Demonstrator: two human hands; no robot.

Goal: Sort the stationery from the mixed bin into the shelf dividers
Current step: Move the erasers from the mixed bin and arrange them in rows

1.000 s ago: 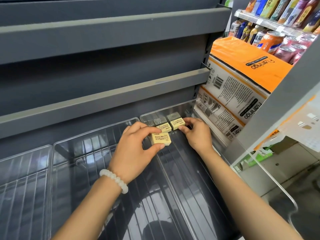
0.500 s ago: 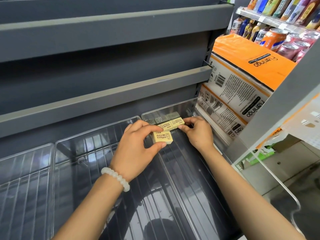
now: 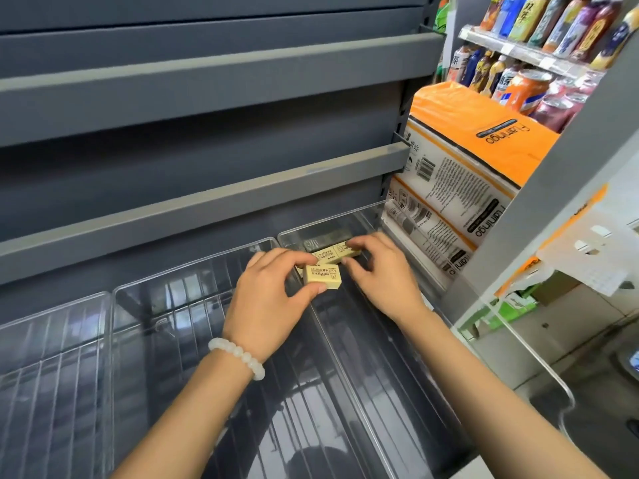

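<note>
So far left there's a clear plastic divider bin point(image 3: 52, 340) sitting on the dark grey metal shelf point(image 3: 207, 81), nothing in it that I can see, then a second clear plastic middle bin point(image 3: 166, 340) next to it. The left hand point(image 3: 266, 305), with a white bead bracelet point(image 3: 238, 356) on the wrist, is pinching a small pale yellow rectangular eraser in a printed paper sleeve point(image 3: 322, 276) between thumb and forefinger, right over the wall between the middle bin and the rightmost clear bin point(image 3: 380, 357). The eraser's long axis runs roughly left to right, same as the row of matching yellow erasers point(image 3: 328, 254) already lying at the back of that right bin, just behind and a touch right of the held one. The right hand point(image 3: 380, 274) is inside the right bin with curled fingertips on the end of that row, looks like it's nudging or steadying them, so I'd call it gripping the row lightly. My guess is the held eraser only needs a short move back and right to land just in front of the row, and the left hand is the one placed for it. Further right there's an orange and white wrapped multipack point(image 3: 466, 167), and bottled drinks point(image 3: 553, 29) on the next shelving.
</note>
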